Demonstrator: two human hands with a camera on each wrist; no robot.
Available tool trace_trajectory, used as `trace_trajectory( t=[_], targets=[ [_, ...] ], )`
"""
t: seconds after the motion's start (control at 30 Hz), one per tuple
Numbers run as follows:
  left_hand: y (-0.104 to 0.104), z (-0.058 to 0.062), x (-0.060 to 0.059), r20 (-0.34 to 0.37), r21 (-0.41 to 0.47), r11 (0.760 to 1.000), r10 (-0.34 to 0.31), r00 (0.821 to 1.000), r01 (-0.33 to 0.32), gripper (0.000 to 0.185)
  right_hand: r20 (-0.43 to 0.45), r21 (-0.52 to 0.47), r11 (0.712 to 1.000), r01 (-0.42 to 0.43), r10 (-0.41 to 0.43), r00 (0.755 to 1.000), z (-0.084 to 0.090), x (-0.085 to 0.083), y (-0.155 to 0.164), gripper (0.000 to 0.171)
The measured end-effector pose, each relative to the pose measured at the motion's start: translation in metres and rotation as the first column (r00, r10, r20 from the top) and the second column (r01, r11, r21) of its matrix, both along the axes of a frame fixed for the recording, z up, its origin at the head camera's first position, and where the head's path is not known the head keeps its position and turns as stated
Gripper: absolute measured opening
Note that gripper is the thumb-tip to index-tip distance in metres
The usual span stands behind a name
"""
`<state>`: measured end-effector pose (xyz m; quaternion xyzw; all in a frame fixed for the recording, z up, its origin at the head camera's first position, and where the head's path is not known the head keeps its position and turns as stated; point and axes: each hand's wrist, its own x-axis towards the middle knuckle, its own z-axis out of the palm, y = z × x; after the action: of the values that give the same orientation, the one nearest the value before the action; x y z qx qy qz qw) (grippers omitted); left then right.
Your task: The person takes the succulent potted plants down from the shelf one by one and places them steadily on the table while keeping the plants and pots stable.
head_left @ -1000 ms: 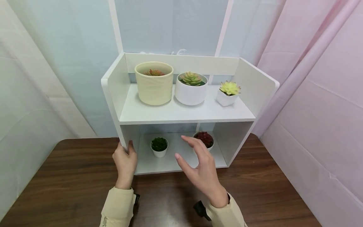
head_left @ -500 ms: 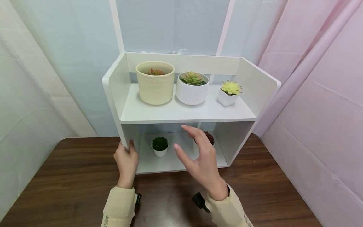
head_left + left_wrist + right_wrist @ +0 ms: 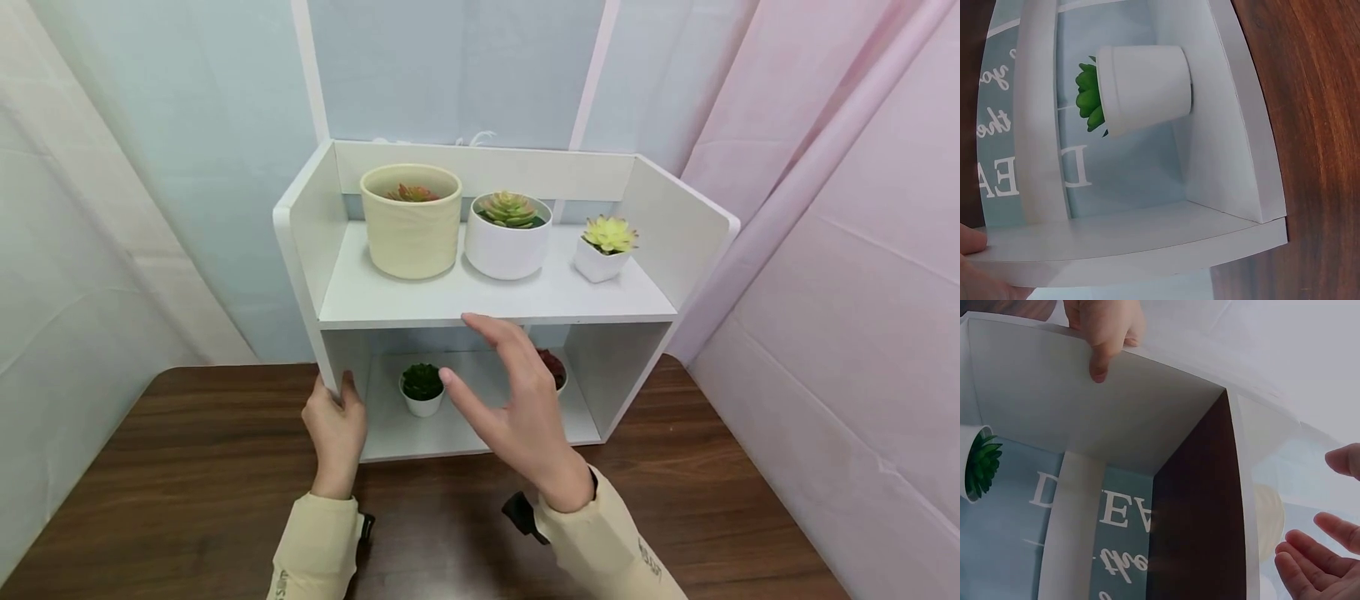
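Note:
A white two-tier shelf [image 3: 495, 319] stands on the table. My left hand [image 3: 335, 429] grips the front edge of its left side panel, thumb on the inner face. In front of the middle board my right hand [image 3: 517, 408] hangs with nothing in it, thumb and fingers spread apart. Below, a small white pot with a dark green succulent [image 3: 422, 389] sits left of the right hand. A dark red succulent [image 3: 553, 369] is partly hidden behind that hand. The upper board carries a cream pot [image 3: 411, 225], a white round pot [image 3: 507, 242] and a small white pot with a yellow-green succulent [image 3: 604, 248].
The brown wooden table [image 3: 180, 475] extends on both sides of the shelf and in front of it. Pale blue cloth [image 3: 457, 75] hangs behind, and pink cloth [image 3: 832, 317] hangs at the right. White lettering [image 3: 1000, 178] shows on the backdrop through the shelf.
My right hand has risen and drifted left, from in front of the lower tier up to the middle board's edge. The left hand keeps its grip on the panel, and the pots stay put.

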<state>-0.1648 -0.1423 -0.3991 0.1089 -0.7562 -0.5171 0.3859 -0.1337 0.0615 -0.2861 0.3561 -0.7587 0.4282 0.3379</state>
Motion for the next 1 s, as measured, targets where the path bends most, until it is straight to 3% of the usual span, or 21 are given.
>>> trace_trajectory(
  t=[0.37,1.0],
  targets=[
    [0.000,0.000,-0.001,-0.010,-0.005,1.000,0.006,1.000,-0.006,0.029,0.006,0.028,1.000,0.001,-0.001,1.000,0.012,-0.005,-0.009,0.056],
    [0.000,0.000,0.001,-0.006,-0.004,1.000,0.002,1.000,-0.002,0.028,0.047,0.026,0.997,0.071,-0.072,0.996,0.029,-0.025,-0.019,0.060]
  ],
)
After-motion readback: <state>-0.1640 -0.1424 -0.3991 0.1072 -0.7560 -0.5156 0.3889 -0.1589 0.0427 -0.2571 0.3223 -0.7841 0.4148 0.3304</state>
